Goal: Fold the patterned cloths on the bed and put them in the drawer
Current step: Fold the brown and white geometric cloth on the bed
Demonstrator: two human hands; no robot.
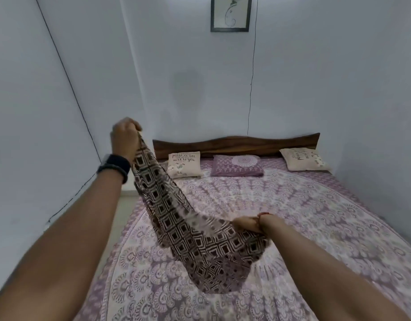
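A brown-and-cream patterned cloth (176,225) hangs in a long sagging band above the bed (315,216). My left hand (124,135), raised high with a dark watch on the wrist, grips one end of the cloth. My right hand (247,224) is lower, close to the bedsheet, and holds the other end, with the fabric draped over and below its fingers. The lowest fold of the cloth touches the sheet near the bed's front. No drawer is in view.
The bed has a purple-and-white mandala sheet and a wooden headboard (234,143). Three pillows lie along the headboard: a cream one (185,166), a purple one (237,165) and another cream one (304,159). Walls stand to the left and behind.
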